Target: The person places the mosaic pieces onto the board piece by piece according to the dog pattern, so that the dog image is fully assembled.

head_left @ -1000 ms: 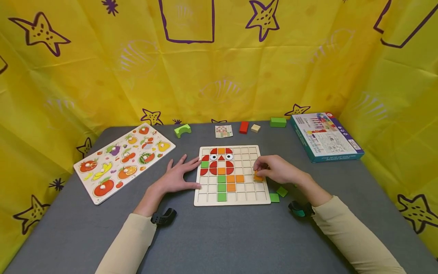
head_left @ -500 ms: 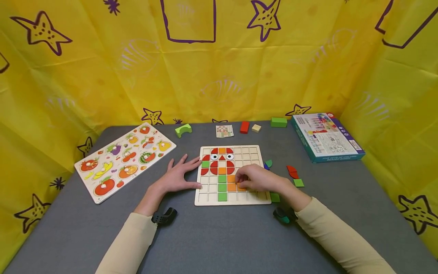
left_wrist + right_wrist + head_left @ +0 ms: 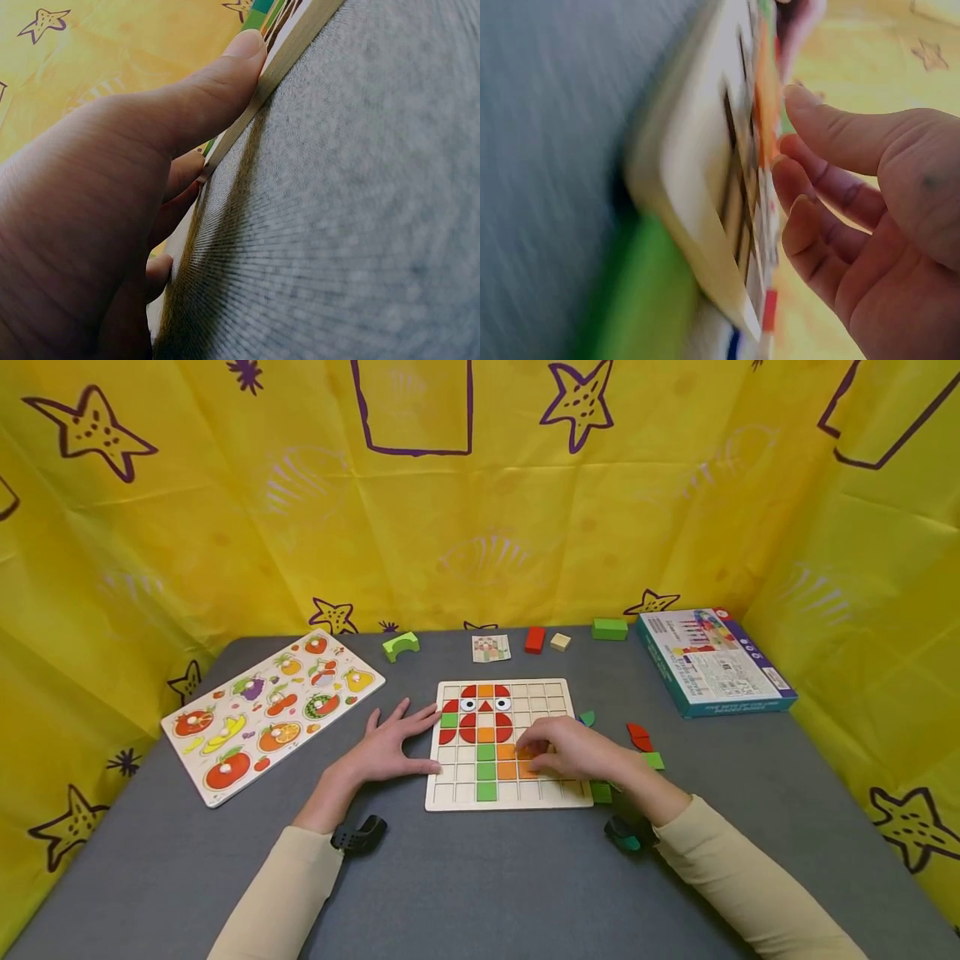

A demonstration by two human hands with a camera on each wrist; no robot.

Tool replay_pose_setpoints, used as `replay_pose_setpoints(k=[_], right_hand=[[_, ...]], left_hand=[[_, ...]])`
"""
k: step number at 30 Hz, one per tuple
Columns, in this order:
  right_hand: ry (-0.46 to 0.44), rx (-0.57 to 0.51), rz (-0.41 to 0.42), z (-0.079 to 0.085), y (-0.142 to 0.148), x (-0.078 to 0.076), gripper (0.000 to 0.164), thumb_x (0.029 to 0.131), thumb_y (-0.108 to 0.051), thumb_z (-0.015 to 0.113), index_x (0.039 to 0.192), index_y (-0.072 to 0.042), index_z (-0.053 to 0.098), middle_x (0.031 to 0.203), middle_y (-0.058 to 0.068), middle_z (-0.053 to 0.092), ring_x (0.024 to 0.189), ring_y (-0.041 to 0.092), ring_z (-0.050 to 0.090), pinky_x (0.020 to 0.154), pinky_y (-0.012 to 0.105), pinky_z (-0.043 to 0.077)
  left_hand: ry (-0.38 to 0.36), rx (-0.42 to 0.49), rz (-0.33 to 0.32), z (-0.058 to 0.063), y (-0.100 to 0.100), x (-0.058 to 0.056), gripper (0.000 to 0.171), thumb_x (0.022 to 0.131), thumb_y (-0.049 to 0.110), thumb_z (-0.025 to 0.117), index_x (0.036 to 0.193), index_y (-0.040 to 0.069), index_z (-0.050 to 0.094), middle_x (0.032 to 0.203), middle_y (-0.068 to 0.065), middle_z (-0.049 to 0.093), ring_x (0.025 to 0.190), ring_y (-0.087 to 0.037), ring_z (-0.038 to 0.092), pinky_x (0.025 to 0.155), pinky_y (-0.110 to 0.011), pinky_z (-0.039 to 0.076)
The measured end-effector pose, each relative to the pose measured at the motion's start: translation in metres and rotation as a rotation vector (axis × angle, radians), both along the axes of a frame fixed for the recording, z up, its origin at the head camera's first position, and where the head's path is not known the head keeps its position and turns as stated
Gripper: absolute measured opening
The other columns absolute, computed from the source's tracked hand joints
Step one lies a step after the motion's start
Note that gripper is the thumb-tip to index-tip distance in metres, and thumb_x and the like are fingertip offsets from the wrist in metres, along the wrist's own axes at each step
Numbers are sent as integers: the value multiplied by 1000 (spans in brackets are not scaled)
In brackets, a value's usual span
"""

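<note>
On the table lies a wooden grid board [image 3: 459, 792] bearing red, orange and green pieces; two printed eyes sit near its top. My left hand [image 3: 384, 748] rests at the board's left edge, fingers spread, with the thumb [image 3: 244, 56] against the wooden side. Over the right half of the board is my right hand [image 3: 573, 749]. Its loosely bent fingertips are close to an orange square tile [image 3: 528, 770] lying in the grid. In the right wrist view, thumb and fingers are apart with nothing between them. The hand hides part of the grid.
Right of the board lie green tiles [image 3: 602, 792] and red pieces [image 3: 640, 737]. A fruit puzzle board [image 3: 330, 652] is at left. Along the back are a green arch block [image 3: 401, 646], a pattern card [image 3: 491, 648], a red block [image 3: 535, 640] and a box [image 3: 716, 662].
My right hand has brought an orange tile from the board's right edge leftward to the orange group, where it now lies. My left hand has stayed put.
</note>
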State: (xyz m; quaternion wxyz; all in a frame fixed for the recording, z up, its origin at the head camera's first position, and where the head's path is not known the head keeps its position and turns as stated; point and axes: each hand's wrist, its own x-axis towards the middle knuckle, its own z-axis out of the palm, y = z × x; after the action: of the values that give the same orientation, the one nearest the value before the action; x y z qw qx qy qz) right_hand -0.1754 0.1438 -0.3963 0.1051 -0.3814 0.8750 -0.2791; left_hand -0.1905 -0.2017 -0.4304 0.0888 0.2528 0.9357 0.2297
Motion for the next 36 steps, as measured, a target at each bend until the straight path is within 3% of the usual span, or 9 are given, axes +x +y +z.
replay_pose_setpoints(k=[7,14,21,29,36], right_hand=[[6,-27,-188,10,37,-18,22,92,-8,75,112,-2,72,90,-2,65,82,17,57,75,37,50],[-51,17,-310,10,68,-36,22,94,-10,73,115,-1,70,96,3,67,87,21,59,83,41,51],[-84,82,-355,0,82,-48,20,94,-15,75,107,-1,70,89,4,66,81,22,56,78,38,49],[-76,142,-379,-7,79,-52,22,92,-21,76,99,-1,70,84,4,64,76,20,55,72,35,46],[-94,141,-369,-8,74,-50,19,93,-17,76,100,0,69,87,5,65,78,21,57,78,39,50]], left_hand=[[0,8,3,0,0,0,95,81,62,76,157,18,41,163,0,30,152,-42,6,110,-71,-8],[-5,7,7,3,1,1,94,81,60,77,157,18,40,164,1,30,152,-41,5,110,-70,-8],[-5,11,2,2,1,1,95,81,61,77,157,18,40,164,1,30,152,-41,5,110,-70,-9],[3,4,-1,-1,0,0,95,81,63,76,157,20,40,164,2,29,152,-41,6,110,-70,-8],[1,2,2,0,1,0,95,81,62,77,157,19,40,164,2,29,152,-41,6,111,-70,-8]])
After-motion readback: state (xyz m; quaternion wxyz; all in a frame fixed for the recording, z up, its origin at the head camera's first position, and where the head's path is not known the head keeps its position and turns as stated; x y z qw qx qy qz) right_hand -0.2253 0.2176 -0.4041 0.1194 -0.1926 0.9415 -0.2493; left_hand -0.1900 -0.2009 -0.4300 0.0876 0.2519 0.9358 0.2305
